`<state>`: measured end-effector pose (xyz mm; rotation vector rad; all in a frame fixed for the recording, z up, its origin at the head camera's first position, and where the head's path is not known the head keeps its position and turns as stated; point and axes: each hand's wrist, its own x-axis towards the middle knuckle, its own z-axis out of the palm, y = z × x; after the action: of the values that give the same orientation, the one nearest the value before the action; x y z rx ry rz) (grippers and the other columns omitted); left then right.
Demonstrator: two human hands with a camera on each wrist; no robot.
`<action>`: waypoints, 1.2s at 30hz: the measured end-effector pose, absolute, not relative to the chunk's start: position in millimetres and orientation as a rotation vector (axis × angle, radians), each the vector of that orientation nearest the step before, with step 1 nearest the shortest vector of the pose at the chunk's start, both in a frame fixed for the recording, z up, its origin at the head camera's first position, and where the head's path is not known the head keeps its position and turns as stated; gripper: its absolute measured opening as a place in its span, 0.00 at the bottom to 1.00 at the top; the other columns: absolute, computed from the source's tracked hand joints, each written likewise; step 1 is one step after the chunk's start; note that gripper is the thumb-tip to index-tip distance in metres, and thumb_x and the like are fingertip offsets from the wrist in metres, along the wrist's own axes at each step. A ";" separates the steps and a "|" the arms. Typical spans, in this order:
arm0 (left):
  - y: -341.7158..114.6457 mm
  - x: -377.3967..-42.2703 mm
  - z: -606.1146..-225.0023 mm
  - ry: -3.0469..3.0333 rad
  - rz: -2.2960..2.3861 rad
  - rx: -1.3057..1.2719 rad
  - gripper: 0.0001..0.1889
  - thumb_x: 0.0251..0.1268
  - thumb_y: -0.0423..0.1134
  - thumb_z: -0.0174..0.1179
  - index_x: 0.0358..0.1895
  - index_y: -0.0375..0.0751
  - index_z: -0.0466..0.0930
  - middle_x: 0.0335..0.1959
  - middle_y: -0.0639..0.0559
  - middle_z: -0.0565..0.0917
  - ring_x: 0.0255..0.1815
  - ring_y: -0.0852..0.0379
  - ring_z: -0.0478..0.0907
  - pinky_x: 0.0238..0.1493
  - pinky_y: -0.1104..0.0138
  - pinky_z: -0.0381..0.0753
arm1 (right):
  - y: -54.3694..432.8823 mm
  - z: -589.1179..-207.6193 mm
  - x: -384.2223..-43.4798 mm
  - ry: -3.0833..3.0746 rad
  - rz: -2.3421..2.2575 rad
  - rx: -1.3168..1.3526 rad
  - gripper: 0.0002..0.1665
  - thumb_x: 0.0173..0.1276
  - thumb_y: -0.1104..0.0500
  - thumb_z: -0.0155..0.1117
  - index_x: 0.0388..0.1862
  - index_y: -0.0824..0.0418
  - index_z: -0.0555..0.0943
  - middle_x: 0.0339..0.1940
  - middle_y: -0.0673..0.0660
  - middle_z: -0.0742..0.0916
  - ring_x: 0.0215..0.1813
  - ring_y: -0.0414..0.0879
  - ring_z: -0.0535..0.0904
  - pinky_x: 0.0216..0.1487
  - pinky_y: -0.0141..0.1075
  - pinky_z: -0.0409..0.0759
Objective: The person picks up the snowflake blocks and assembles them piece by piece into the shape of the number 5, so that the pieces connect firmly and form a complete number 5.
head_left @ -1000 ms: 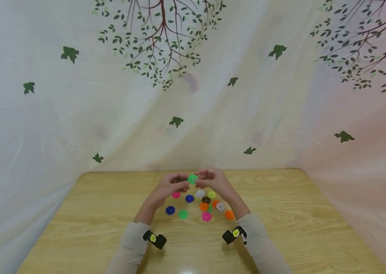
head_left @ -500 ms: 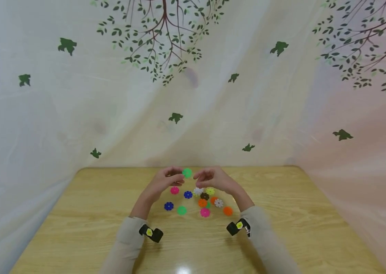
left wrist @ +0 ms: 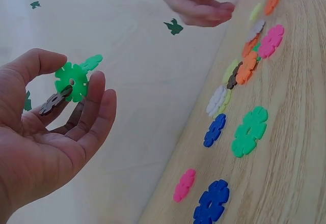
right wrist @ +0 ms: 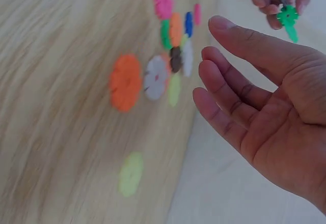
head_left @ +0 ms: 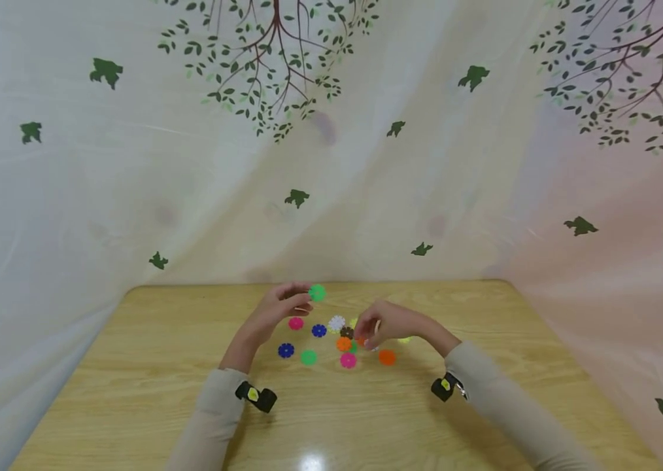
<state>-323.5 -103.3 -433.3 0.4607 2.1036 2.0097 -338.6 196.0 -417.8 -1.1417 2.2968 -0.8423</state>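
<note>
My left hand (head_left: 272, 314) pinches a small cluster of notched, flower-shaped plastic discs above the far part of the table. In the left wrist view the cluster is a green disc (left wrist: 65, 75) with a second green disc (left wrist: 93, 62) and a dark brown disc (left wrist: 52, 103) slotted into it. My right hand (head_left: 397, 320) hovers with loosely bent fingers over loose discs, close to an orange disc (head_left: 361, 341) and a white disc (right wrist: 156, 78). The right wrist view shows its thumb and fingers apart, with nothing between them.
Loose discs lie on the wooden table (head_left: 149, 379): pink (head_left: 348, 360), blue (head_left: 286, 350), green (head_left: 308, 357), orange (head_left: 387, 357) and pale yellow (right wrist: 131, 174) among them. Several overlap near the middle. A patterned cloth (head_left: 220, 216) hangs behind the table's far edge.
My right hand has left the green disc that both hands were touching and moved right and down over the loose discs. My left hand still holds the cluster, slightly farther left.
</note>
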 end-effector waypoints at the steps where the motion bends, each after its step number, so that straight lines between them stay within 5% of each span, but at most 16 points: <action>1: -103.5 -323.6 -433.7 2.106 2.009 0.464 0.21 0.78 0.40 0.56 0.67 0.32 0.74 0.54 0.44 0.84 0.48 0.55 0.85 0.56 0.63 0.86 | 199.8 -418.8 -337.6 2.292 -0.829 -1.140 0.11 0.63 0.68 0.74 0.45 0.68 0.87 0.42 0.64 0.90 0.38 0.37 0.82 0.43 0.31 0.84; 7: -102.2 -322.8 -435.1 2.096 2.014 0.473 0.20 0.78 0.40 0.56 0.66 0.32 0.75 0.54 0.46 0.84 0.51 0.48 0.84 0.55 0.65 0.86 | 221.1 -428.8 -331.1 2.291 -0.766 -1.111 0.11 0.61 0.68 0.75 0.43 0.65 0.88 0.41 0.61 0.90 0.37 0.40 0.80 0.41 0.31 0.83; 14: -102.0 -323.9 -436.7 2.093 1.996 0.482 0.21 0.79 0.39 0.55 0.67 0.32 0.74 0.54 0.46 0.84 0.47 0.57 0.84 0.55 0.65 0.85 | 232.8 -438.6 -328.2 2.307 -0.787 -1.113 0.13 0.58 0.68 0.77 0.42 0.65 0.87 0.42 0.60 0.89 0.38 0.46 0.80 0.42 0.33 0.81; 36: -104.0 -323.1 -434.2 2.097 2.013 0.491 0.20 0.79 0.40 0.55 0.68 0.35 0.75 0.53 0.49 0.85 0.48 0.56 0.84 0.56 0.64 0.85 | 225.7 -454.7 -333.2 2.424 -0.793 -1.131 0.10 0.55 0.71 0.77 0.35 0.64 0.86 0.33 0.56 0.86 0.35 0.39 0.77 0.39 0.28 0.79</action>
<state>-323.1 -104.0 -434.2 0.4913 2.0967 2.0126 -333.2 225.7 -454.7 -1.1308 2.4236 -0.7933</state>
